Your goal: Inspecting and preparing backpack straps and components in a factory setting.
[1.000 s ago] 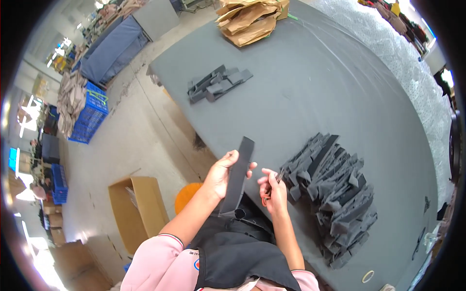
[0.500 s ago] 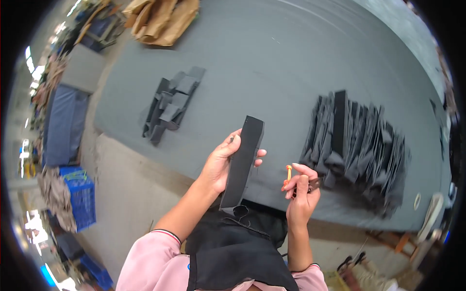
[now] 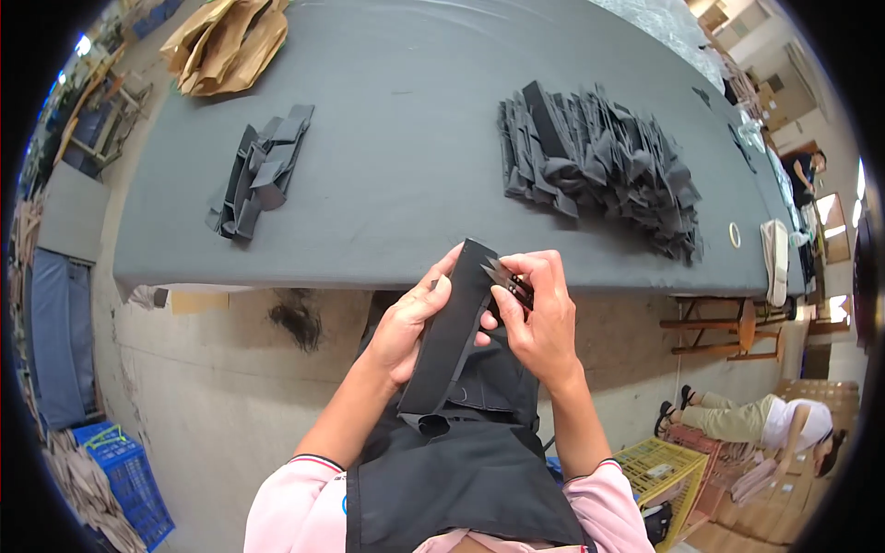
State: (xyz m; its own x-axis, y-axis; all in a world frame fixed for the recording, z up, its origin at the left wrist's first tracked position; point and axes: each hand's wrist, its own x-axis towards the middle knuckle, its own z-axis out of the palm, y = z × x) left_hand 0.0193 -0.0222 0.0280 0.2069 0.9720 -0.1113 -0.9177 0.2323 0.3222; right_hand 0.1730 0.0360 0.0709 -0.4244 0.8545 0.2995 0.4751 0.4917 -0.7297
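Observation:
My left hand [image 3: 415, 323] is wrapped round a long black fabric strip [image 3: 449, 327], thumb on its face and fingertips showing past the far edge. The strip slants down toward my apron, and its lower end curls into a loop. My right hand [image 3: 539, 318] grips small dark thread snips [image 3: 507, 279], their pointed blades lying against the strip's upper right edge. Whether the blades touch a thread there is too small to tell.
A grey-covered table [image 3: 396, 175] stands in front of me. It carries a large heap of black strips [image 3: 599, 170], a smaller pile [image 3: 263, 170], brown paper [image 3: 226, 46] and a tape roll [image 3: 735, 235]. Crates, blue [image 3: 129, 484] and yellow [image 3: 659, 470], flank me; other people are at the right.
My right hand has brought the snips leftward and up to the strip's top edge. The orange-yellow piece seen at that hand is now out of sight. My view has shifted, showing more floor.

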